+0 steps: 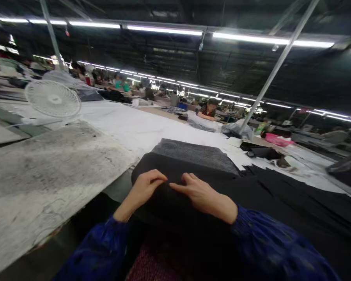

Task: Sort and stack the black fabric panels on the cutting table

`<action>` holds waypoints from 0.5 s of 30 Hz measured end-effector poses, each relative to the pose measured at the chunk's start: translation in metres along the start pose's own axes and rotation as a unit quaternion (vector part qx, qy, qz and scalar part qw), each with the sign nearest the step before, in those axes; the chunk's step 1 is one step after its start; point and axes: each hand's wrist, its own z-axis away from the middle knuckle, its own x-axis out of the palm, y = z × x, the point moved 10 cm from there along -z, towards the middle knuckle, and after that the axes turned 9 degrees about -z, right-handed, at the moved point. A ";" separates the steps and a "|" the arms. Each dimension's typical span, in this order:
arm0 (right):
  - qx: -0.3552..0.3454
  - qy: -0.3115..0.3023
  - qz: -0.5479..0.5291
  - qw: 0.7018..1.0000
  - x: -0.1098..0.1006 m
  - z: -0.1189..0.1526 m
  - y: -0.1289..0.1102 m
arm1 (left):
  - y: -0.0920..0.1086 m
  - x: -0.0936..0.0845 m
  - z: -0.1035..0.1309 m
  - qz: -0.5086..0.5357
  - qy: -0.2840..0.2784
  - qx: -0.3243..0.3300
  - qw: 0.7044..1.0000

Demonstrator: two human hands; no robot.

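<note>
Black fabric lies over the near edge of the table and hangs down in front of me. My left hand pinches the fabric, thumb and fingertips pressed together. Close by on the right, my right hand rests at the same fabric with its index finger stretched toward the left fingertips and the other fingers bent; anything under them is hidden. A dark grey textured piece lies flat just beyond the black fabric.
A white fan stands at the back left. A stained pale board is at the left. White sheeting covers the table beyond. More black cloth spreads right. A person sits farther back.
</note>
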 end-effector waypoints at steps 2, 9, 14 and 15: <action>0.000 0.007 0.009 1.000 -0.002 -0.007 -0.009 | 0.001 0.000 0.000 -0.005 0.002 -0.003 1.000; -0.066 0.015 -0.181 0.981 -0.030 0.018 0.048 | 0.000 0.002 -0.004 0.001 -0.007 -0.006 1.000; 0.051 -0.042 -0.168 0.984 -0.003 0.072 0.158 | -0.003 0.005 -0.008 -0.005 -0.016 -0.004 1.000; 0.067 -0.045 -0.178 0.981 0.001 0.080 0.170 | -0.005 0.006 -0.009 -0.011 -0.018 -0.008 1.000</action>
